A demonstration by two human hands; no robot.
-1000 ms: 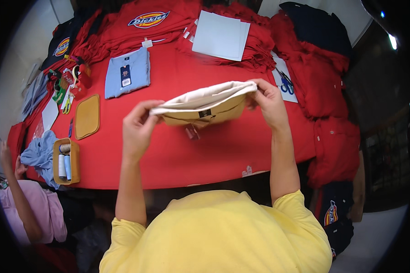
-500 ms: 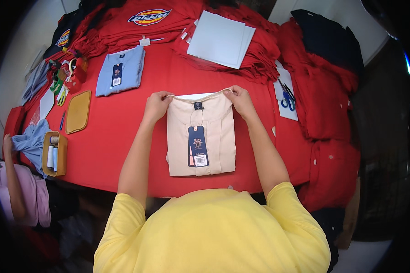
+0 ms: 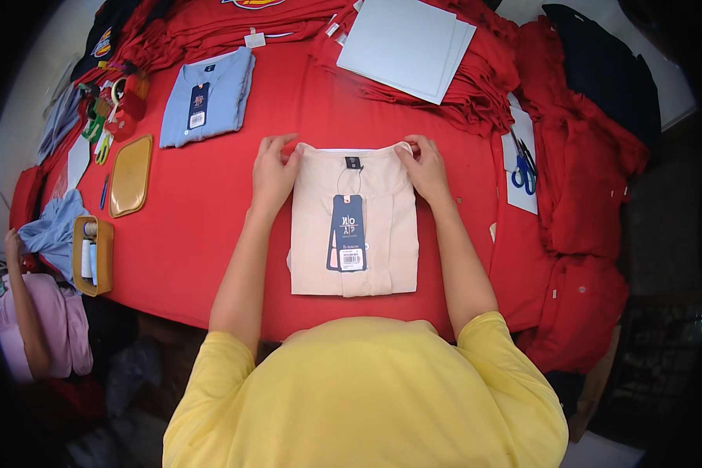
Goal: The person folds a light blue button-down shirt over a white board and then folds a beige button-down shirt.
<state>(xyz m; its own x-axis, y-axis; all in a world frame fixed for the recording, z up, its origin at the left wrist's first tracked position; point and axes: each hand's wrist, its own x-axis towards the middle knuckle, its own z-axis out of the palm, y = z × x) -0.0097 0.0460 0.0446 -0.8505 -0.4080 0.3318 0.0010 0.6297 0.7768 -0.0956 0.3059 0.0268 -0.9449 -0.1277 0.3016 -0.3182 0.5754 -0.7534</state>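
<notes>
A cream folded shirt (image 3: 394, 234) lies front up before me, neckline away from me. A dark blue hang tag (image 3: 349, 226) on a cord rests on its front. My left hand (image 3: 275, 175) has its thumb and fingers closed at the shirt's far left corner. At the far right corner, my right hand (image 3: 427, 171) pinches the edge in the same way. Fingertips partly hide both corners. A thin strip of white shows along the neckline between the hands.
A folded light blue shirt (image 3: 210, 97) lies far left. Nearby are a yellow tray (image 3: 131, 175) and a box of thread spools (image 3: 105, 265). White sheets (image 3: 402, 47) top red garments; scissors (image 3: 522, 175) lie right. Another person's arm (image 3: 25, 304) holds blue cloth at left.
The shirt's neckline edge has straightened, and the shirt lies flatter. Both hands have turned more upright at its corners. The whole view has shifted slightly.
</notes>
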